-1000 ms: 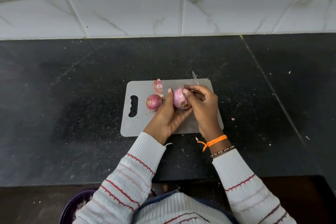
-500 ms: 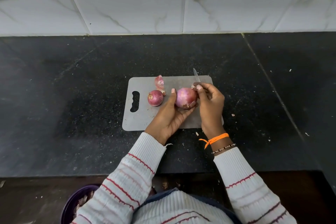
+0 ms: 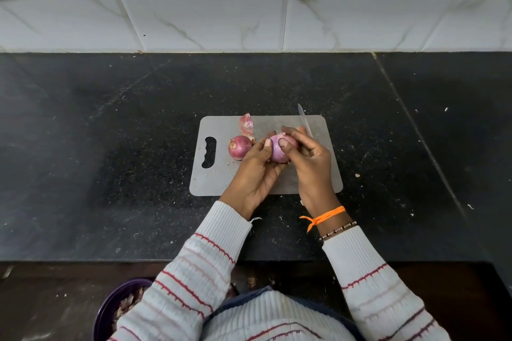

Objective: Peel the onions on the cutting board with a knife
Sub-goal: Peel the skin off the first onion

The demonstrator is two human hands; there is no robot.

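Onion (image 3: 278, 151) cupped between left hand (image 3: 256, 174) and right hand (image 3: 311, 163), fingers curled round it, above cutting board (image 3: 221, 177).

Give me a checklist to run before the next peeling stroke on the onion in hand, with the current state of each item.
1. Held onion secured: left hand cups it from the left, right hand's thumb presses on it. Ok.
2. Knife under control: held in the right hand, blade pointing away from the person. Ok.
3. Fingertips away from the edge: handle and lower blade hidden by the right hand. Cannot tell.
4. Work stays over the cutting board. Ok.
5. Second onion waiting on the board, skin on, beside a loose peel. Ok.
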